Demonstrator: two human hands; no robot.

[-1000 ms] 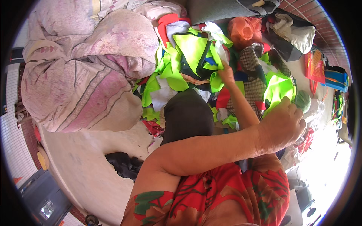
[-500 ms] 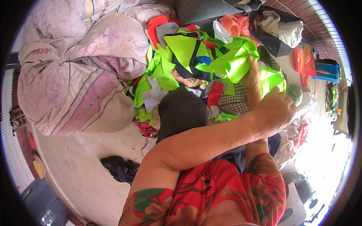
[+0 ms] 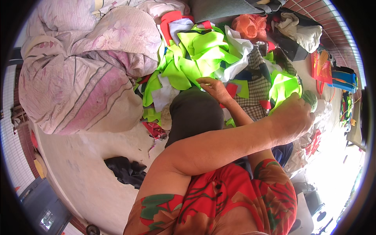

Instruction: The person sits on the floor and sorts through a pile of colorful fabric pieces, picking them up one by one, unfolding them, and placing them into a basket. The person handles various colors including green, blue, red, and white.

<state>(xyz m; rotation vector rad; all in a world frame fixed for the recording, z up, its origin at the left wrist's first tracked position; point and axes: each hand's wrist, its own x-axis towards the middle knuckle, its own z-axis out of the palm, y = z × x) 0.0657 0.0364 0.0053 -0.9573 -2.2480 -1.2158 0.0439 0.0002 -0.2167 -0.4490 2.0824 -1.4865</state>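
My forearms cross. My left hand [image 3: 291, 119] reaches over to the right side, its fingers closed at the lower edge of a lime-green cloth piece [image 3: 282, 85]. My right hand [image 3: 216, 90] is further left, under the crossing arm's line, with its fingers stretched out beside the heap's lime-green cloth scraps [image 3: 203, 45]; nothing shows in it. White cloth [image 3: 239, 53] lies just beyond that hand, and a red scrap [image 3: 232, 90] sits next to its wrist. My dark-clad knee [image 3: 196, 113] stands in front of the heap.
A large bundle in pink flowered fabric [image 3: 82, 82] fills the left. Checked cloth [image 3: 254, 84] lies under the scraps. An orange-red plastic bag [image 3: 250, 26], a dark box [image 3: 291, 45] and a green striped ball-like object [image 3: 310, 100] are at the right. Black cloth [image 3: 125, 171] is on the floor.
My right hand has moved left from the lime-green cloth at the right. Lime-green and white cloth now lies further left on the heap, baring the checked cloth. My left hand stays nearly in place.
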